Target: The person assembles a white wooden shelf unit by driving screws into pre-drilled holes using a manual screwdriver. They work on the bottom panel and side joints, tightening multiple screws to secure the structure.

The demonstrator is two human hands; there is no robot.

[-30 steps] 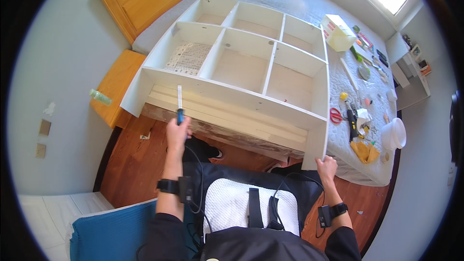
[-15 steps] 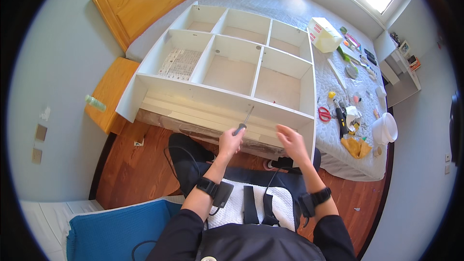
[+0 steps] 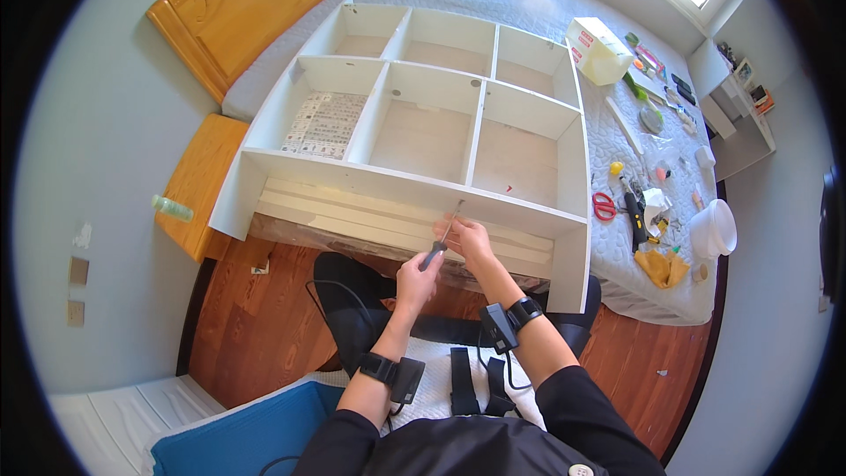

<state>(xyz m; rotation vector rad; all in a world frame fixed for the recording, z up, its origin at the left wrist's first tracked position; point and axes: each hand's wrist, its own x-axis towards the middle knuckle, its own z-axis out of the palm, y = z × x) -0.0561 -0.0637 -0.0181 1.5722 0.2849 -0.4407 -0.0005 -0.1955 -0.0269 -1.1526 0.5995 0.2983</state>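
A screwdriver (image 3: pixel 433 256) with a dark grey handle points up and away from me. My left hand (image 3: pixel 414 285) is wrapped round its handle. Around the metal shaft, the fingers of my right hand (image 3: pixel 470 241) are pinched together. The shaft's tip reaches the near long board of a white shelf unit (image 3: pixel 388 174), by a small dark spot; whether it sits in a screw cannot be made out. The unit lies on its back on the bed, its several open compartments facing up.
A wooden nightstand (image 3: pixel 204 178) with a green bottle (image 3: pixel 172 208) stands left. On the bed at right lie red scissors (image 3: pixel 604 206), a black tool (image 3: pixel 634 222), a yellow cloth (image 3: pixel 661 268), a white bucket (image 3: pixel 712 227) and a box (image 3: pixel 599 50). A blue-lined bin (image 3: pixel 238 427) is at lower left.
My right hand has moved left, from beside the screwdriver onto its shaft, and its fingers have closed. My left hand still holds the handle, slightly lower. The view has shifted a little.
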